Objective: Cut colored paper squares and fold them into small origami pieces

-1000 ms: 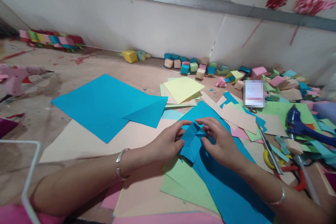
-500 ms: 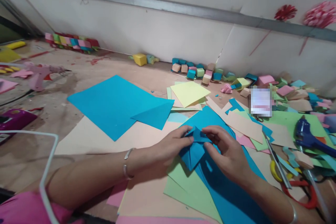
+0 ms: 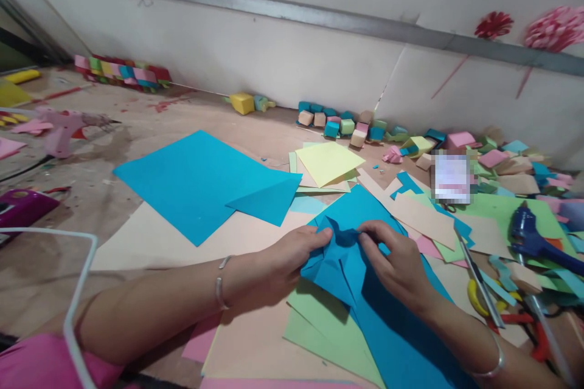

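A small piece of folded blue paper [image 3: 329, 273] is held between both hands, its flaps partly spread and its top edge curved. My left hand [image 3: 294, 252] is closed on its left side, thumb on top, the other fingers hidden beneath. My right hand [image 3: 392, 258] pinches the upper right corner between thumb and fingertips. Under the hands lie a larger blue sheet [image 3: 387, 328] and light green sheets [image 3: 326, 337]. To the left, another blue sheet [image 3: 182, 182] lies flat, with a blue triangular piece [image 3: 271, 199] at its right corner.
A yellow square sheet [image 3: 328, 163] tops a paper stack behind the hands. To the right are a craft knife [image 3: 481, 289], scissors [image 3: 538, 334] and a blue glue gun [image 3: 531, 237]. A pink glue gun [image 3: 64, 127] stands left. Small paper boxes [image 3: 332, 127] line the wall.
The folded blue paper has been opened out and turned somewhat. My right hand has shifted slightly right, pulling its corner outward, while my left hand has moved a little left.
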The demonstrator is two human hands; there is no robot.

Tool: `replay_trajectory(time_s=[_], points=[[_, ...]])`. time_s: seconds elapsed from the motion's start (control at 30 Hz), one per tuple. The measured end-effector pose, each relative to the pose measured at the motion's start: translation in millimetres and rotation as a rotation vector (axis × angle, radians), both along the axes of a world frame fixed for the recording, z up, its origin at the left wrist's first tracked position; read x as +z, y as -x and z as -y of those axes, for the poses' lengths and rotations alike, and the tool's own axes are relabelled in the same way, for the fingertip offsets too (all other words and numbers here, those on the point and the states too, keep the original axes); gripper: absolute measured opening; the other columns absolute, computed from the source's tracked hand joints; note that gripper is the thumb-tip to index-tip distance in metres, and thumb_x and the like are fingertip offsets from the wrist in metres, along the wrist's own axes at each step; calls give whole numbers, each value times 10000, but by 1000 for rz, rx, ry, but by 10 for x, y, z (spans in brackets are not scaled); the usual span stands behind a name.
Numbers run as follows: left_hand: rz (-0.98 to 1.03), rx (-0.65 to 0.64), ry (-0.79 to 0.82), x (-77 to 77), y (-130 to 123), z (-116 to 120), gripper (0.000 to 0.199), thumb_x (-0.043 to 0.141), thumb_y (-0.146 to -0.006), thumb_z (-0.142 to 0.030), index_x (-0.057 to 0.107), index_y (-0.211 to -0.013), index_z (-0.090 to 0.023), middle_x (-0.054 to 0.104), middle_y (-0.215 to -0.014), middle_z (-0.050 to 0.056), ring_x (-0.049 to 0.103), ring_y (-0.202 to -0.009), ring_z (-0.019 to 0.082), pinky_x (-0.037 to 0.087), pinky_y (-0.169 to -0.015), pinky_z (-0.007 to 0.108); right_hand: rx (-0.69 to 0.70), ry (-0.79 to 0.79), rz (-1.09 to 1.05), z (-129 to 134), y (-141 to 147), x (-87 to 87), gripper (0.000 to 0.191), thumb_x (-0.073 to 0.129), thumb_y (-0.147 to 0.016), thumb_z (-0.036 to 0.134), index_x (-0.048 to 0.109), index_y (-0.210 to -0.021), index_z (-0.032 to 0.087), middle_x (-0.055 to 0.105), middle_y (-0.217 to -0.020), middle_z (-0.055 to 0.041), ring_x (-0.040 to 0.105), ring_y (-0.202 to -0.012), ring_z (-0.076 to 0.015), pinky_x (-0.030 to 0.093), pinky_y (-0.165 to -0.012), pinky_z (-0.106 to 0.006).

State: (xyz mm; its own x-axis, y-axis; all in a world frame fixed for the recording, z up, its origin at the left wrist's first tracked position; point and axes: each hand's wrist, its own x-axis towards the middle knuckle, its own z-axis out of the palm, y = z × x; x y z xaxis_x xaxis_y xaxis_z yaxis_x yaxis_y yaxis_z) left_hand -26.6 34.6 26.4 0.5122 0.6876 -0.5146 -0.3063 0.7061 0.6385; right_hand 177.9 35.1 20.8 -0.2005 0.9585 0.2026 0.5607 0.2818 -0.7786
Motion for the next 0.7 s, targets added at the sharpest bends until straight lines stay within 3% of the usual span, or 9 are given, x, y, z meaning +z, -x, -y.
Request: replay_trajectory(time_s=[0.1,0.17,0.3,0.4,0.47,0.57,0.7], points=[[-17,-101,-63,-86,5,-10,301,738,-792,-402,632,-869,-131,666,-775,64,624,-632,152,537,-665,321,-22,307,-197,-32,-7,-7,189,518,-912,391,562,-929,207,468,-609,53,444,-543,-121,367,-509,-254],[-38,-132,-111,-143,16,-25,353,777,-739,-419,634,-868,-124,658,-773,65,621,-651,162,535,-682,336,13,447,-303,-55,0,-1,209,582,-864,398,565,-931,201,454,-623,57,439,-556,-115,366,-514,-247],[-60,-184,-247,-187,58,-53,402,769,-723,-481,621,-865,-135,638,-775,48,590,-682,156,513,-682,318,42,423,-296,-71,23,39,284,706,-755,359,642,-963,177,562,-770,3,513,-691,-138,396,-595,-257],[-140,-306,-335,-169,80,-58,418,717,-755,-527,638,-883,-137,657,-855,70,586,-736,169,503,-697,311,-9,432,-300,-78,12,46,278,684,-777,377,673,-964,172,433,-627,51,400,-576,-109,304,-509,-246],[-212,-379,-360,-143,81,-59,421,672,-784,-535,636,-902,-132,656,-891,88,592,-761,187,499,-695,324,-14,543,-388,-95,-7,32,282,688,-767,372,666,-964,172,375,-587,73,348,-528,-95,261,-478,-241],[-416,-288,-512,-83,73,-67,365,663,-806,-438,588,-1014,-149,627,-958,88,584,-814,199,487,-697,329,-38,645,-514,-123,-30,16,326,717,-731,355,638,-991,174,359,-572,90,320,-497,-84,252,-460,-230],[-816,-30,-978,-1,83,-96,295,726,-757,-233,542,-983,-186,551,-1048,66,533,-946,214,475,-798,369,-132,428,-520,-129,-28,40,372,699,-763,349,620,-1081,175,355,-612,81,315,-531,-88,266,-469,-218]])
